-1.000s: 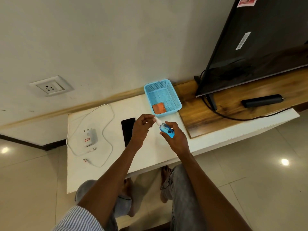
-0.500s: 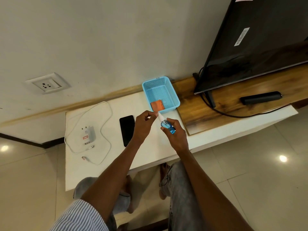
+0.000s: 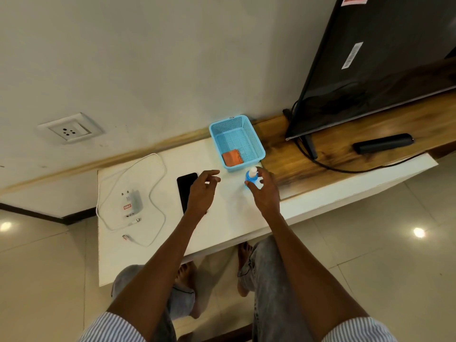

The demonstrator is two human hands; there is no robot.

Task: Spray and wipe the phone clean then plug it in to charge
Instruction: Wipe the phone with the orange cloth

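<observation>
A black phone (image 3: 185, 187) lies face up on the white table (image 3: 229, 223). My left hand (image 3: 201, 193) hovers over the phone's right edge with its fingers spread and nothing in them. A small blue spray bottle (image 3: 251, 178) with a white top stands upright just in front of the blue basket (image 3: 256, 141). My right hand (image 3: 265, 193) curls around the bottle, thumb and fingers touching it. A folded orange cloth (image 3: 232, 157) lies in the basket's near corner. A white charger adapter (image 3: 133, 202) and its looped white cable (image 3: 160, 193) rest at the table's left.
A wall socket (image 3: 70, 130) sits on the wall at the left, above the table. A dark TV (image 3: 382, 58) stands on the wooden shelf at the right, with a black cord and a black bar-shaped device (image 3: 382, 143) beside it. My knees are under the table's front edge.
My left hand has let go of the bottle's top and moved left, opening over the phone. My right hand has brought the bottle down upright onto the table near the basket.
</observation>
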